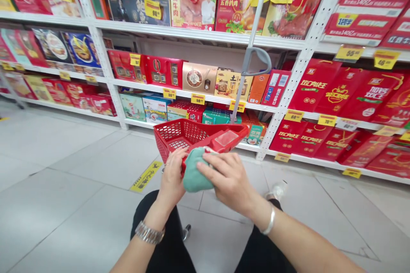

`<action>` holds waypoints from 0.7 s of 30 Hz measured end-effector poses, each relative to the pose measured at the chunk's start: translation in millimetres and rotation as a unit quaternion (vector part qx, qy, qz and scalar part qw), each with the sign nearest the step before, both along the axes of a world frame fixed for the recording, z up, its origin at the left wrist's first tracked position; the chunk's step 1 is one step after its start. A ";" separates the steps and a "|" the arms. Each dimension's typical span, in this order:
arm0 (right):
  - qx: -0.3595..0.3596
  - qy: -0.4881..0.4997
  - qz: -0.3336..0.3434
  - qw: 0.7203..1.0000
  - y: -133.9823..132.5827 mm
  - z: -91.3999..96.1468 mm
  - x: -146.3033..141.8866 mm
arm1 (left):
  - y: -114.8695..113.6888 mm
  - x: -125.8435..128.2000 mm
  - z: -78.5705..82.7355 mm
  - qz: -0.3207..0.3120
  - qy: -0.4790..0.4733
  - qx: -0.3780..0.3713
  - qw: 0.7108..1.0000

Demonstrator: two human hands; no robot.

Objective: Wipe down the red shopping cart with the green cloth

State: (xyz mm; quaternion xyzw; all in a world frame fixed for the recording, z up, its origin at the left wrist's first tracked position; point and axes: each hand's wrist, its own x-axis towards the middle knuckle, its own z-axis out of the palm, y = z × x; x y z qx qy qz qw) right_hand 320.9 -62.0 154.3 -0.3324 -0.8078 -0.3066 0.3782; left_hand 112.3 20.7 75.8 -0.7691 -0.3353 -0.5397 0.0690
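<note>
At the far left, pale grey floor tiles [64,226] are being crossed by a yellow printed floor sticker [145,175], which is being kept just beside the person's left hand [171,175]. A silver metal link wristwatch [149,232] is being worn on that wrist, and black trousers [163,234] are being shown beneath the forearms. A soft teal-green fabric bundle [194,171] is being held between both hands, directly in front of a red plastic mesh shopping basket [188,133]. Its left side is being gripped by the left hand, whose fingers are being curled closely together around it, and the basket's edge is being nearly touched there. Its top is being pressed by the right hand [229,180], whose fingers are being laid over it, slightly apart. A slim silver bangle [268,222] is being worn on the right wrist. A grey looped handle [256,62] is being raised on a pole from the basket, while red gift boxes [314,85] with yellow price tags [349,53] are being displayed on white perforated metal shelving [307,51].
</note>
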 end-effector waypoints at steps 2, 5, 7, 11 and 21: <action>0.020 -0.022 0.027 0.999 2.0 -6.9 -13.3 | -3.6 -1.0 1.6 -0.004 -0.009 0.020 1.000; 0.034 -0.017 0.034 0.999 7.7 -13.5 -10.9 | -11.1 -0.2 7.8 -0.002 -0.026 0.014 1.000; 0.029 0.001 0.021 0.999 13.2 -15.1 1.8 | -15.7 1.8 11.4 -0.003 -0.022 -0.007 1.000; 0.027 0.040 -0.013 0.999 32.6 -18.4 41.7 | -21.5 9.4 11.5 -0.012 -0.020 -0.049 0.999; -0.068 0.029 -0.035 0.997 111.9 -13.6 164.1 | -40.3 43.1 4.9 -0.036 -0.026 -0.112 0.993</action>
